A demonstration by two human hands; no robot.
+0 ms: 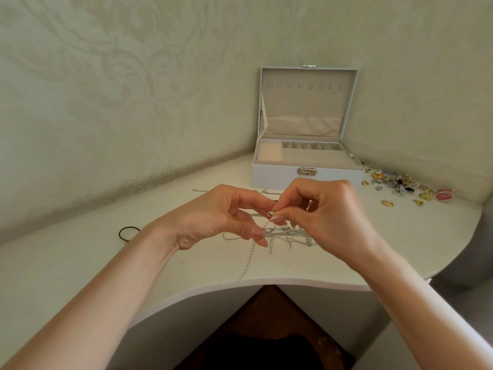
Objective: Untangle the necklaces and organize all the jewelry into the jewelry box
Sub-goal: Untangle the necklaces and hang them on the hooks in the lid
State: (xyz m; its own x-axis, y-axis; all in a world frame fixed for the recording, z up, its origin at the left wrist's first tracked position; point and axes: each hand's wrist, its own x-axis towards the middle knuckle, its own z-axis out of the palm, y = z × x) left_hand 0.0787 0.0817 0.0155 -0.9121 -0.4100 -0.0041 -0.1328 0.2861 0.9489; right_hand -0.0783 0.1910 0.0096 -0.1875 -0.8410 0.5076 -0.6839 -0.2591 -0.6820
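A tangle of thin silver necklaces (282, 236) lies on the white table (80, 263) in front of me. My left hand (221, 217) and my right hand (322, 214) meet just above it, each pinching a small silver clasp (270, 213) at the end of one chain. One beaded chain (249, 260) trails from the tangle toward the table's front edge. The white jewelry box (280, 174) stands open behind my hands, lid upright, its beige compartments holding nothing I can see.
A pile of small colourful jewelry (405, 186) with gold rings lies right of the box. A dark round bracelet (128, 233) sits at the left by my forearm. Another thin chain (202, 190) lies left of the box. The table's front edge curves inward.
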